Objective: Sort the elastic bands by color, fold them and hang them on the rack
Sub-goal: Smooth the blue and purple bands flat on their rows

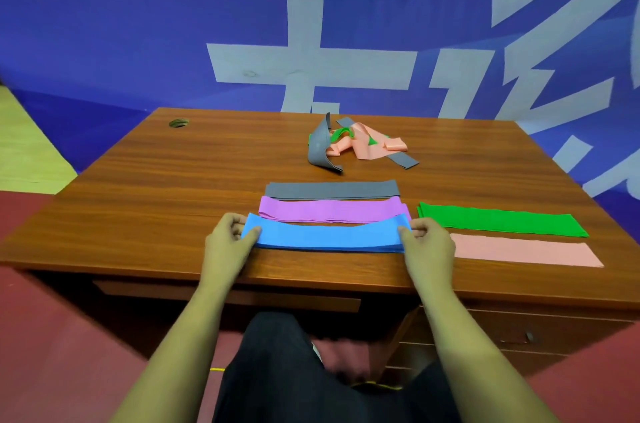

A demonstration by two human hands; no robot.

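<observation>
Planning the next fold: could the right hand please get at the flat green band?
Probably yes: the green band lies uncovered just beside the right hand, though that hand holds the blue band.

The left grip (225, 242) and the right grip (429, 246) are bare hands, and the forearms (180, 336) behind them are bare as well, uncovered all the way to the lower edge of view. The only clothing that shows is a pair of plain dark trousers (277, 374), close to black, loose over the thighs, their cloth blurred toward the knees.
</observation>
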